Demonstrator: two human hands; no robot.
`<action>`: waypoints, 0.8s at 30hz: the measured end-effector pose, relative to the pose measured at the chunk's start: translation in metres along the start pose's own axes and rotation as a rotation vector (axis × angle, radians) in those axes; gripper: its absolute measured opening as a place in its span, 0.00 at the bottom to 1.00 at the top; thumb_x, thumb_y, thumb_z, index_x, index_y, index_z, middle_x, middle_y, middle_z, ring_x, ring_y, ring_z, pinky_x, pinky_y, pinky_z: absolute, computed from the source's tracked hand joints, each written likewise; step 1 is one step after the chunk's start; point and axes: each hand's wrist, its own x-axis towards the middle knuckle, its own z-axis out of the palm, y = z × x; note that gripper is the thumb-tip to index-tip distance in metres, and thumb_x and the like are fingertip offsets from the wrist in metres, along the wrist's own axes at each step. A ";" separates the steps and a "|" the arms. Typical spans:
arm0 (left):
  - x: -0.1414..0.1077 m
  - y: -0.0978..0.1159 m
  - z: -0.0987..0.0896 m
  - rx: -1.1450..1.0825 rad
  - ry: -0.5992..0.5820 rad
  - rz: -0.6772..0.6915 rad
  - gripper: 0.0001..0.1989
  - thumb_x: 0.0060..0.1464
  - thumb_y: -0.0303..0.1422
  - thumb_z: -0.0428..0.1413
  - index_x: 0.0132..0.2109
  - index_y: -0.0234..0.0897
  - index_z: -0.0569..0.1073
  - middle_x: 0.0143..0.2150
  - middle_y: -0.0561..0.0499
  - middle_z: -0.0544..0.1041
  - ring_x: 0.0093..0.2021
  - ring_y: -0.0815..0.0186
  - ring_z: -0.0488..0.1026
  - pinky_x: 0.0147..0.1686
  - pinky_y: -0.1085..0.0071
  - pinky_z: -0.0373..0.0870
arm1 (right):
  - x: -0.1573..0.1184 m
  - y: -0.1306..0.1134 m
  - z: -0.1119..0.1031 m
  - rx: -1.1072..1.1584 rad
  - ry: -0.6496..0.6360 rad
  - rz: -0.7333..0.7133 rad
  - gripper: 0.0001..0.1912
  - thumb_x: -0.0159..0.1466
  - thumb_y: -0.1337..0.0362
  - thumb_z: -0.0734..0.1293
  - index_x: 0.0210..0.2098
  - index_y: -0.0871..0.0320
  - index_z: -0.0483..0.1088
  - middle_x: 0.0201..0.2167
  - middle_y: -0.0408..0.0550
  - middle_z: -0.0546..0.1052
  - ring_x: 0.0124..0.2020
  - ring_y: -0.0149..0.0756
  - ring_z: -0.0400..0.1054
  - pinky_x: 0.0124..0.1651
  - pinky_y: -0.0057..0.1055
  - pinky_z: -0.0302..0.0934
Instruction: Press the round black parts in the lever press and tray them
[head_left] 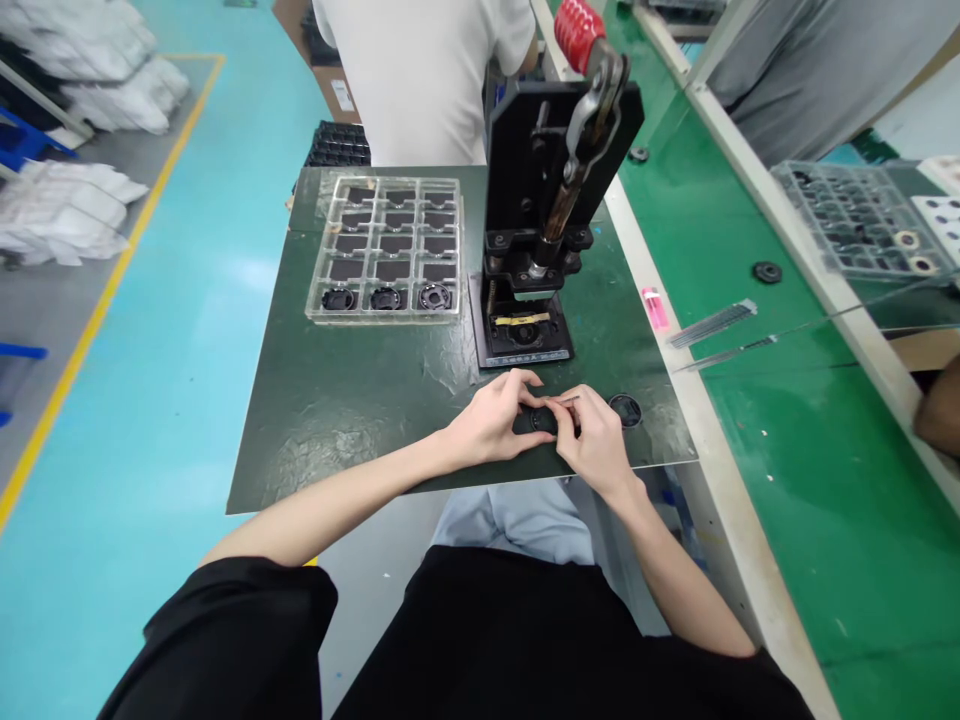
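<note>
A small black round part (541, 421) lies on the dark green table at its near edge. My left hand (491, 420) curls around it, thumb on the near side and fingers on the far side. Over the part's right edge, my right hand (596, 438) pinches thumb and forefinger together; what sits in that pinch is too small to make out. Just right of my right hand rests another black round part (625, 410). Beyond both hands stands a black hand press (525, 345) with a red-gripped lever and a yellow strip across its base.
A clear compartment tray (384, 316) sits at the back left, with three round parts in its front row. To the right runs a green conveyor belt (840, 420) carrying thin metal strips (712, 325) and a black ring (766, 272). A person in white (412, 80) is ahead.
</note>
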 end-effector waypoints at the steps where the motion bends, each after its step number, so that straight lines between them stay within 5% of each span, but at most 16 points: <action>1: 0.000 0.000 0.000 0.005 0.006 0.006 0.32 0.52 0.43 0.70 0.54 0.41 0.61 0.47 0.47 0.81 0.52 0.55 0.81 0.52 0.59 0.78 | 0.000 -0.001 0.000 0.006 -0.004 0.006 0.12 0.73 0.66 0.62 0.32 0.55 0.66 0.30 0.48 0.74 0.32 0.37 0.70 0.36 0.34 0.65; 4: 0.001 -0.001 0.002 0.016 0.014 0.001 0.31 0.50 0.44 0.71 0.51 0.41 0.62 0.50 0.44 0.80 0.50 0.55 0.82 0.49 0.59 0.78 | 0.002 -0.003 -0.003 0.076 0.010 0.046 0.13 0.73 0.64 0.63 0.31 0.56 0.69 0.30 0.48 0.76 0.32 0.35 0.72 0.35 0.32 0.67; 10: 0.002 -0.001 0.003 -0.044 -0.003 -0.049 0.32 0.49 0.43 0.72 0.49 0.43 0.60 0.44 0.48 0.84 0.50 0.55 0.82 0.49 0.59 0.78 | 0.002 0.001 -0.018 0.200 0.368 0.266 0.13 0.75 0.62 0.61 0.49 0.57 0.77 0.33 0.46 0.80 0.25 0.29 0.70 0.28 0.28 0.68; 17: 0.003 0.000 -0.001 -0.104 -0.007 -0.031 0.35 0.48 0.44 0.73 0.53 0.42 0.60 0.49 0.45 0.83 0.49 0.57 0.82 0.44 0.62 0.79 | 0.001 -0.001 -0.034 -0.055 0.107 -0.091 0.24 0.73 0.71 0.59 0.64 0.52 0.72 0.52 0.54 0.81 0.47 0.40 0.78 0.49 0.40 0.76; 24: 0.002 0.003 -0.003 -0.080 0.007 -0.040 0.36 0.46 0.43 0.74 0.54 0.41 0.62 0.49 0.45 0.83 0.49 0.57 0.82 0.44 0.62 0.80 | -0.001 -0.003 -0.014 0.134 0.252 0.060 0.14 0.73 0.66 0.64 0.53 0.54 0.79 0.42 0.52 0.83 0.38 0.39 0.77 0.45 0.41 0.75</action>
